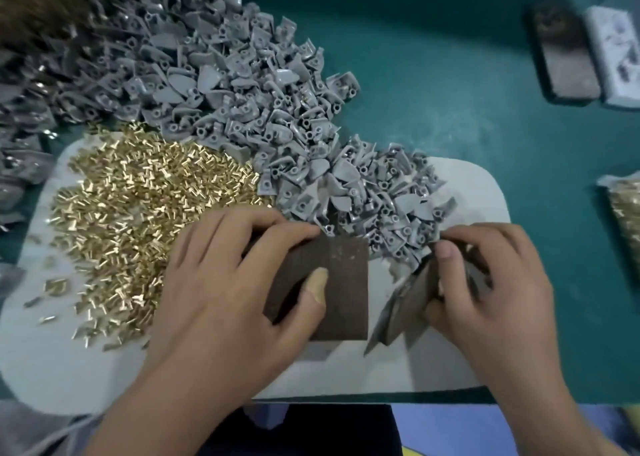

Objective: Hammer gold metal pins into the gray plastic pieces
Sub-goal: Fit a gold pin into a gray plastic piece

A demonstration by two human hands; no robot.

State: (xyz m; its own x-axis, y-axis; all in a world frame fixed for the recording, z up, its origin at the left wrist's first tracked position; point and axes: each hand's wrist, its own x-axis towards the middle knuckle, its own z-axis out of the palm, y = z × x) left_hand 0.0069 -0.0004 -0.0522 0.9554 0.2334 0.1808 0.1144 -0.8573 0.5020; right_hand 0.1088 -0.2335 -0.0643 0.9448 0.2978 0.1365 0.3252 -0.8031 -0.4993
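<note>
**Seating a plastic piece before the pin is driven**

We worked at a white board [478, 351] laid on a green bench top [450, 116]. Our left hand [221, 282] gripped a dark brown block [341, 286] near the middle of the board, fingers curled over its far edge and the thumb pressed flat on its top face. Our right hand [485, 289] was closed on a few gray plastic pieces [401, 303] just right of the block, the thumb and fingers pinching them; motion blur hid the exact grip and whether a pin was among them.

The stock lay within easy reach. The heap of gold metal pins [131, 213] covered the left part of the board, touching the left hand's knuckles. The pile of gray plastic pieces [242, 85] ran from the far left down to the block's far edge.

We judged the step in hand to be picking and orienting one piece for the block, which appeared to serve as the striking tool or anvil; we could not tell which. To do it well, we advised:

1. Separating a single piece from the pinched group.
2. Turning its round socket upward.
3. Keeping the block steady and level.
4. Keeping fingertips off the strike path.

Two dark and pale blocks [588, 54] sat at the far right, and a bag of pins [627, 213] at the right edge.
</note>
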